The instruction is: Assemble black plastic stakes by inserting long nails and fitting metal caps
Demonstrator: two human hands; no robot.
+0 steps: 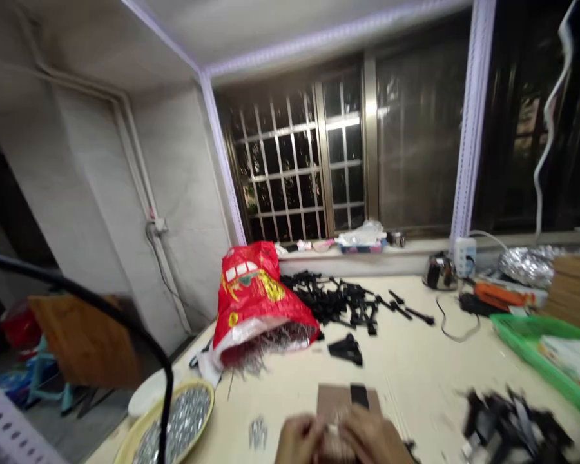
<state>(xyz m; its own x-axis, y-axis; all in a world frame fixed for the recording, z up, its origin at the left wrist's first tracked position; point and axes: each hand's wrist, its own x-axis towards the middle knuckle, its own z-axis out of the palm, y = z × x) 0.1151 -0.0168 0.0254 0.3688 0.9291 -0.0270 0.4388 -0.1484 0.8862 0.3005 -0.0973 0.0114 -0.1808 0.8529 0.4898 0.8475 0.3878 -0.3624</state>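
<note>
My left hand [298,439] and my right hand [373,437] are close together at the bottom edge, over a brown block or board [327,398]. The fingers of both are curled inward, and a small pale, blurred thing shows between them. I cannot make out its kind. A black strip [359,396] lies on the board just beyond my right hand. Left of my left hand rests a little group of thin silvery metal pieces [258,432]. A small stack of black plastic parts [347,349] lies beyond the board.
A red bag [251,290] spills thin metal pieces. Behind it spreads a heap of black parts [338,299]. A yellow bowl [209,407] of shiny metal pieces is at left, under a black curved bar [145,338]. At right are a black pile [512,425] and a green tray [526,341].
</note>
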